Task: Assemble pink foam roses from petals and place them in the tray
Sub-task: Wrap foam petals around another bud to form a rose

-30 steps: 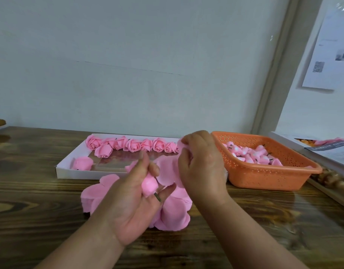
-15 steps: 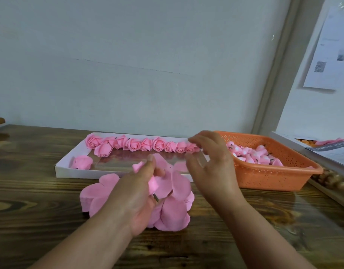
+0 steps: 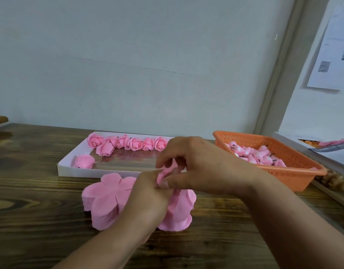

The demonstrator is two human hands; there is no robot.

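Observation:
Between both hands is a half-formed pink foam rose (image 3: 167, 174), its petals partly folded up. My left hand (image 3: 148, 197) grips it from below and its palm hides the base. My right hand (image 3: 196, 164) pinches the petals at the top with thumb and fingers. Under the hands, on the table, lies a stack of flat pink petal sheets (image 3: 107, 199). Behind it the white tray (image 3: 70, 167) holds a row of several finished roses (image 3: 135, 143) along its far side and one more rose (image 3: 83, 161) at the left end.
An orange perforated basket (image 3: 295, 171) with several pink rose cores stands at the right, close to my right wrist. Papers lie on a ledge at the far right. The wooden table (image 3: 31, 210) ends at a grey wall behind the tray.
My right hand has come back from above the tray to the rose and now pinches its petals. The left hand has stayed in place with the rose.

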